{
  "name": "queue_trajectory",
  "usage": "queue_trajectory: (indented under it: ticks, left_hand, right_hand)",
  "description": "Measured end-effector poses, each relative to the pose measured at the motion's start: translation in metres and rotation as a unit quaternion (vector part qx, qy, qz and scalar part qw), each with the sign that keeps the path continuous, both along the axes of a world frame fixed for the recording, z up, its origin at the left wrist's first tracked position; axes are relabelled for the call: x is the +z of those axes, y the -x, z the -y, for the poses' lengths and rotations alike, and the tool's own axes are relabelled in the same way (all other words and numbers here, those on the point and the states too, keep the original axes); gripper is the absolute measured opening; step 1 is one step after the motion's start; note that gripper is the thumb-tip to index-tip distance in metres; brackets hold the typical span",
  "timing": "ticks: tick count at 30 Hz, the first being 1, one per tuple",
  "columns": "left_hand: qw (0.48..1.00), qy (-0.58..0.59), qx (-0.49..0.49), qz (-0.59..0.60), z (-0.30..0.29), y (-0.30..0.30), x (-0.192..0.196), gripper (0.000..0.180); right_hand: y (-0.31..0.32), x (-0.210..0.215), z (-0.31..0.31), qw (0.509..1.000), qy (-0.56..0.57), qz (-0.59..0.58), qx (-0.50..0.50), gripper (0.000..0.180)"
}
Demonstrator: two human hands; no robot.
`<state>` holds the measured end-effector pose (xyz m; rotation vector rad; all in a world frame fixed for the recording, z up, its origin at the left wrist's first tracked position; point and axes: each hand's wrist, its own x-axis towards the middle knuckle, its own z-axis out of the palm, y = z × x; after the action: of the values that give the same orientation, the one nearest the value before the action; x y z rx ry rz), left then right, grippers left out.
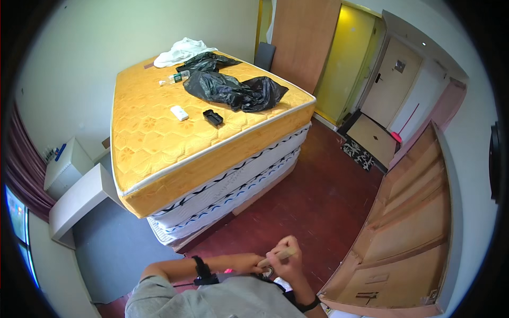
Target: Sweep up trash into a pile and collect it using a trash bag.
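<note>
Just in front of the stacked mattresses [207, 153], we see the right hand [286, 262] clenched around a tan stick [277, 257], the left hand [248, 262] touching it, grip unclear.

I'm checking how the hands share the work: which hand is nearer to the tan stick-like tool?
Right. The right hand grips the tan tool; the left hand sits just beside its lower end, whether touching is unclear.

The person wears a grey short-sleeved shirt [212, 303]. A black strap with a small black device [203, 273] wraps the left wrist. A thin black band [309, 304] circles the right wrist.
</note>
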<state>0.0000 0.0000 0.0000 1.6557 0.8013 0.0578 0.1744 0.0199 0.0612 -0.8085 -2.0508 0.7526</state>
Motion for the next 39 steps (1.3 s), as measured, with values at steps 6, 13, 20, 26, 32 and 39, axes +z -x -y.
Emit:
queue_trajectory:
  ticks: [6, 13, 20, 26, 32, 39]
  left_hand:
    - [0.985, -0.125, -0.052, 0.110, -0.120, -0.041, 0.018, 0.032]
    - [0.886, -0.350, 0.302, 0.048, -0.312, 0.073, 0.128, 0.028]
    - [0.693, -0.399, 0.507, -0.322, -0.510, 0.228, 0.067, 0.095]
    - [0.713, -0.487, 0.410, -0.295, -0.549, 0.127, 0.031, 0.020]
    - [0.750, -0.443, 0.479, 0.106, -0.492, 0.041, 0.033, 0.018]
    - [0.879, -0.312, 0.326, 0.155, -0.430, -0.001, -0.004, 0.035]
  right_hand:
    - [-0.060, 0.012, -0.076, 0.944, 0.235, -0.215, 0.091, 0.031]
    - [-0.091, -0.024, -0.151, 0.955, 0.165, -0.224, -0.101, 0.033]
    - [-0.096, -0.159, -0.271, 0.971, 0.138, -0.027, -0.195, 0.031]
    - [-0.085, -0.156, -0.346, 0.945, 0.241, -0.022, -0.220, 0.034]
    - [-0.035, -0.088, -0.422, 0.898, 0.372, -0.155, -0.179, 0.026]
    - [-0.012, -0.076, -0.467, 0.844, 0.535, 0.018, -0.028, 0.019]
